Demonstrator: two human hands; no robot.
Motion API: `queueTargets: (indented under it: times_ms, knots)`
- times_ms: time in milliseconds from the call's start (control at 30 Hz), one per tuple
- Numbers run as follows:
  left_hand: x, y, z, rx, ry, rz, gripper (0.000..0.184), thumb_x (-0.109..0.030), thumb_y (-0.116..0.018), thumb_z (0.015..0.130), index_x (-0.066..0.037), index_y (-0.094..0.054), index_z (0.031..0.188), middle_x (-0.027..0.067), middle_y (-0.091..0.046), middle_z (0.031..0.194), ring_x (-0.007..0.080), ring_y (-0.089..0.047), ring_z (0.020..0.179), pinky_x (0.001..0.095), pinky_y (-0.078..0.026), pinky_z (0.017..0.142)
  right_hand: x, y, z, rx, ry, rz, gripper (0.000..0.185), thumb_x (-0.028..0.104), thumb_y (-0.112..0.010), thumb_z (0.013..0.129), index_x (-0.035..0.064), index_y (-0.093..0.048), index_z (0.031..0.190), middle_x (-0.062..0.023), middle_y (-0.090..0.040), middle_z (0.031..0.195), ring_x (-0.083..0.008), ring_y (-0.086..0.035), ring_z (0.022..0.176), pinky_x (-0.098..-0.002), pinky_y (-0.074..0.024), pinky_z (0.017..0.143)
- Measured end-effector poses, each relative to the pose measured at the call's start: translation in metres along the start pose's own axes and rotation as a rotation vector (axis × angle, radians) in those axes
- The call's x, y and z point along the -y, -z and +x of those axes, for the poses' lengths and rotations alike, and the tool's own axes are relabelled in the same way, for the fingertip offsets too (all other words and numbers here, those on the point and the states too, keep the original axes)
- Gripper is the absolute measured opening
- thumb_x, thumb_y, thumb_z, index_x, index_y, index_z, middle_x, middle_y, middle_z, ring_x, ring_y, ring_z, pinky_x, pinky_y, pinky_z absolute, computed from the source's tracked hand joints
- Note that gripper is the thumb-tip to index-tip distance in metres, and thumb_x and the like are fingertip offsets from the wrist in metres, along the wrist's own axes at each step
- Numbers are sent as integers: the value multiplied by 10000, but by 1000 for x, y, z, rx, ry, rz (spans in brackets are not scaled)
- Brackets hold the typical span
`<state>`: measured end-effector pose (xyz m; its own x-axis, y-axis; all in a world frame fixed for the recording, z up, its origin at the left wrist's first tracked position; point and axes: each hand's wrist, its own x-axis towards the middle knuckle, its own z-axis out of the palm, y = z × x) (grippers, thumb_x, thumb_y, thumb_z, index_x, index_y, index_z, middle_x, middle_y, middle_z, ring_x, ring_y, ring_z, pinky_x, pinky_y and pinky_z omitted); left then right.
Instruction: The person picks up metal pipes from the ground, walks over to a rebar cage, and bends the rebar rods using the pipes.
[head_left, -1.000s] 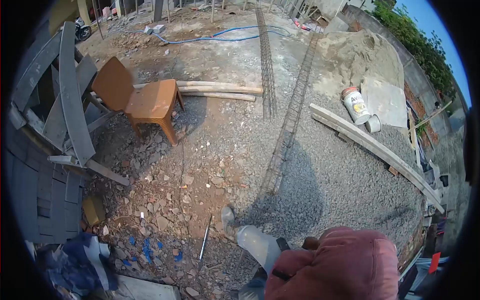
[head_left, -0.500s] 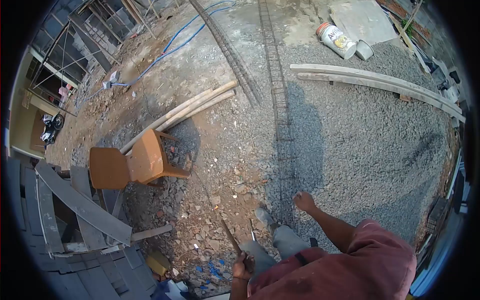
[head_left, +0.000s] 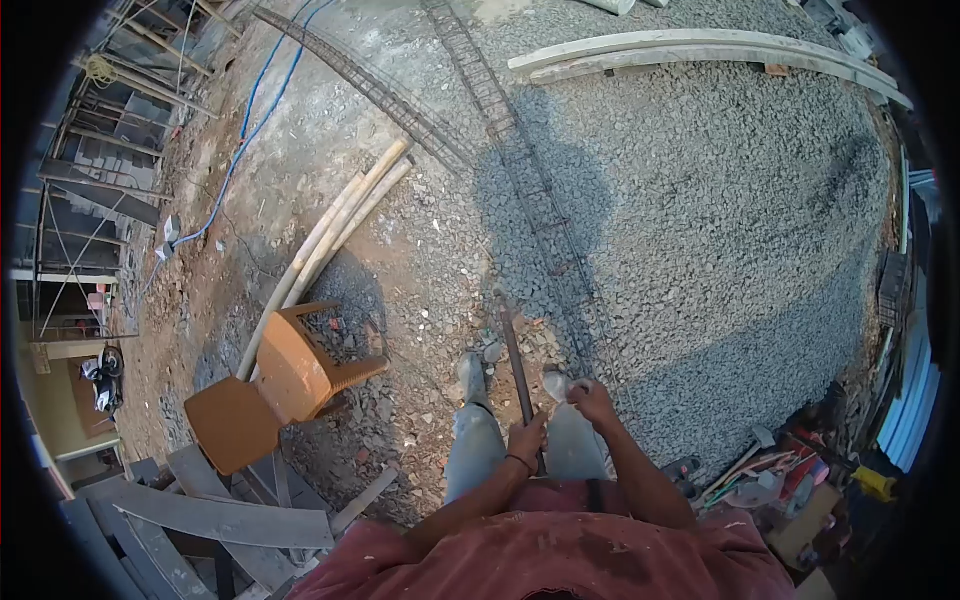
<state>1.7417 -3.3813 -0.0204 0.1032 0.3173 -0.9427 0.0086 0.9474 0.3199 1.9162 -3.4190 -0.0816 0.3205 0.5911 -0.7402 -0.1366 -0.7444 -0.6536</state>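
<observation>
My left hand is wrapped round a dark bar, whose far end points forward over the rubble between my boots. To its right, my right hand is closed with its fingers curled, beside my right knee. Whether it holds something is too small to tell. Just beyond my right hand lies a long rebar cage, running forward over the gravel. A second rebar cage lies further forward on the left.
A brown plastic chair stands at left, beside long wooden poles. Grey planks are piled at lower left. Pale beams lie on the gravel. Tools and debris are at lower right. A blue hose runs at upper left.
The view has turned and tilted downward. Both hands are now fully in view; the bar in my left hand has swung forward between my legs. My right hand has come nearer to the left.
</observation>
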Motion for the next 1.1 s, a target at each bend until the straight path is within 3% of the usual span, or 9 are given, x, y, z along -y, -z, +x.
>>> queueTargets:
  times_ms: [133, 333, 400, 500, 700, 767, 833, 1000, 1100]
  knots:
    - [-57, 54, 49, -41, 67, 49, 276, -252, -686, 881, -25, -572, 772, 30, -498, 567, 144, -480, 443, 307, -401, 427, -32, 10, 25, -418, 96, -277, 303, 276, -605, 878, 3, -696, 972, -163, -692, 799, -256, -677, 762, -377, -514, 710]
    - [-127, 92, 121, -25, 15, 50, 282, -229, -665, 902, 29, -594, 988, 111, -685, 767, 186, -642, 615, 308, -525, 548, -25, -57, 47, -347, -56, -416, 329, 297, -615, 841, 16, -700, 988, -240, -692, 875, -418, -665, 879, -472, -517, 795]
    - [-155, 70, 152, -110, -17, 103, 271, -120, -559, 922, 85, -561, 1099, 192, -673, 996, 233, -701, 774, 298, -569, 614, -10, -81, 63, -323, -60, -355, 346, 300, -629, 841, 0, -694, 1000, -252, -688, 894, -421, -664, 895, -479, -515, 806]
    - [-189, 48, 206, 28, -59, -30, 391, -87, -446, 972, -1, -478, 1352, 95, -492, 1411, 268, -518, 1299, 351, -490, 1033, -1, -98, 129, -286, -65, -338, 408, 317, -650, 843, -48, -670, 1025, -284, -674, 952, -438, -652, 935, -485, -506, 836]
    - [-225, -8, 373, 49, -44, -16, 454, -113, -435, 995, -93, -415, 1448, 58, -474, 1443, 214, -502, 1298, 355, -478, 1024, 25, -100, 294, -350, 18, -405, 408, 216, -689, 819, -90, -607, 1076, -296, -626, 1062, -436, -593, 1035, -447, -476, 910]
    - [-224, -23, 434, 55, -47, -74, 463, -147, -485, 997, -140, -426, 1456, 32, -472, 1447, 198, -489, 1303, 344, -494, 993, 34, -93, 353, -487, 205, -444, 548, 150, -704, 792, -98, -493, 1233, -294, -543, 1216, -424, -523, 1135, -445, -437, 981]
    - [-235, -36, 495, 73, -25, -17, 514, -201, -546, 993, -182, -399, 1485, -1, -446, 1469, 185, -480, 1307, 327, -505, 969, 21, -97, 430, -550, 39, -388, 677, 135, -713, 779, -100, -383, 1321, -298, -445, 1333, -424, -446, 1233, -460, -381, 1054]
    - [-243, -47, 557, 200, 127, 29, 606, -150, -483, 988, -243, -270, 1547, -48, -291, 1576, 182, -301, 1443, 392, -384, 1140, 22, -84, 547, -201, -370, -591, 533, 250, -745, 784, -65, -537, 1161, -228, -671, 1072, -377, -659, 1002, -455, -524, 896]
    - [-254, -53, 556, 229, 142, 3, 645, -161, -500, 959, -248, -263, 1552, -42, -312, 1571, 180, -301, 1444, 394, -357, 1147, 20, -71, 564, -210, -147, -634, 358, 201, -714, 773, -29, -661, 1043, -246, -693, 905, -384, -691, 871, -463, -558, 786]
